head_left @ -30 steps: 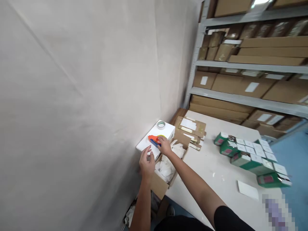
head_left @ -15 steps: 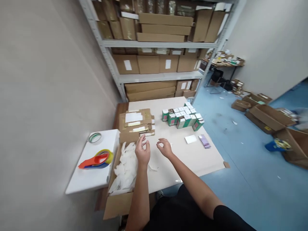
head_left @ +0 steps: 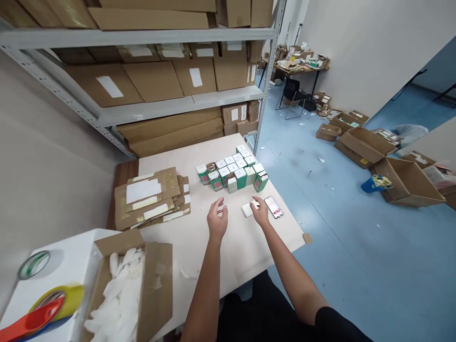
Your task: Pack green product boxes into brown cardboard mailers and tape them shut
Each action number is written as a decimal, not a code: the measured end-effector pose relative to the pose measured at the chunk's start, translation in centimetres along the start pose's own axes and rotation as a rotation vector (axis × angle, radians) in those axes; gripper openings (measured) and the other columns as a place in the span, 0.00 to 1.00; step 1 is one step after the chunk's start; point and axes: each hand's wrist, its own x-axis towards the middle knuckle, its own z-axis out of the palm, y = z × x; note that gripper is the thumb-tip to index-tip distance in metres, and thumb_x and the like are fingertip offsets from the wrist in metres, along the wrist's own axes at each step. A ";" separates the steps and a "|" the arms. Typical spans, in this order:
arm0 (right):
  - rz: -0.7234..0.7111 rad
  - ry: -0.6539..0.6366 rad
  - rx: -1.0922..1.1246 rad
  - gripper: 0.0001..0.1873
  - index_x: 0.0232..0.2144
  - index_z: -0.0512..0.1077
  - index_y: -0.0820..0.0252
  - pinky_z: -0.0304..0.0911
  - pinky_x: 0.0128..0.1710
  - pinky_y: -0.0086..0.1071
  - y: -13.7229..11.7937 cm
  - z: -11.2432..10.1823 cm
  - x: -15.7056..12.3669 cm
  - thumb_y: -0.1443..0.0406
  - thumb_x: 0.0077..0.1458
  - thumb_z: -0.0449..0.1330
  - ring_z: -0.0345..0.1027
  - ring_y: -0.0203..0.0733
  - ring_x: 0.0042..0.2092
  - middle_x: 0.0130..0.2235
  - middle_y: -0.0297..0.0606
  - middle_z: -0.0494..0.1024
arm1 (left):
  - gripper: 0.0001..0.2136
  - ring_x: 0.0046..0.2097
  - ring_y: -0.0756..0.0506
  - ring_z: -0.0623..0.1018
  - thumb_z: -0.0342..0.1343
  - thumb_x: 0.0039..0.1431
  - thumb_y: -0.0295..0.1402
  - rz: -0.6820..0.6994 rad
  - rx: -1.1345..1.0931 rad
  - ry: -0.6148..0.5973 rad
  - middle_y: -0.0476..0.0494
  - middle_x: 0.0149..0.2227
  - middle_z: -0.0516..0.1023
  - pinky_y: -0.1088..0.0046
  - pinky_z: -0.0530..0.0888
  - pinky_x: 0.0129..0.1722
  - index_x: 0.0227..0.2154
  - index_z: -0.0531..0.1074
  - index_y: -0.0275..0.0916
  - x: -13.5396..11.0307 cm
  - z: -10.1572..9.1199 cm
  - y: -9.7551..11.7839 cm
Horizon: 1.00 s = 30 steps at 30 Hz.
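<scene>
At table [head_left: 233,254] left: carton [head_left: 159,280], white material [head_left: 123,289] inside | left hand [head_left: 216,219] loosely open, empty | right hand [head_left: 261,212] same, over white pad [head_left: 246,210]

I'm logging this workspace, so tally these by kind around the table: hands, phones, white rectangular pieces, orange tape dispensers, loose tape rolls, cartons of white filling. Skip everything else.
Hands: 2 (left hand, right hand)
Phone: 1
White rectangular piece: 1
Orange tape dispenser: 1
Loose tape roll: 1
Carton of white filling: 1
Total: 7
</scene>
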 end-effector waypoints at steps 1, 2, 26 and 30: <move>0.021 -0.001 -0.016 0.26 0.57 0.72 0.57 0.69 0.54 0.44 1.1 -1.0 1.8 0.57 0.59 0.57 0.70 0.52 0.59 0.60 0.48 0.75 | 0.17 0.49 0.44 0.81 0.54 0.65 0.34 -0.019 0.007 -0.030 0.38 0.52 0.80 0.67 0.81 0.45 0.54 0.76 0.41 0.6 1.9 -0.3; 0.042 -0.007 -0.032 0.28 0.60 0.71 0.57 0.69 0.54 0.45 2.2 -2.0 3.6 0.58 0.58 0.57 0.70 0.52 0.59 0.62 0.48 0.73 | 0.17 0.48 0.45 0.81 0.54 0.65 0.34 -0.038 0.013 -0.061 0.38 0.51 0.81 0.67 0.81 0.44 0.54 0.76 0.41 1.3 3.9 -0.6; 0.030 -0.413 -0.051 0.43 0.71 0.57 0.55 0.65 0.62 0.47 11.7 -5.2 19.9 0.66 0.54 0.60 0.64 0.52 0.67 0.68 0.45 0.67 | 0.36 0.67 0.37 0.71 0.60 0.59 0.26 -0.401 0.106 -0.421 0.31 0.70 0.64 0.60 0.70 0.63 0.70 0.58 0.40 8.8 27.1 -11.6; 0.043 -0.374 0.004 0.37 0.66 0.64 0.59 0.62 0.64 0.48 11.0 -2.6 18.7 0.64 0.54 0.59 0.63 0.52 0.66 0.66 0.48 0.69 | 0.33 0.60 0.43 0.78 0.56 0.63 0.24 -0.478 -0.063 -0.246 0.31 0.63 0.74 0.64 0.71 0.63 0.70 0.57 0.34 8.1 27.4 -11.7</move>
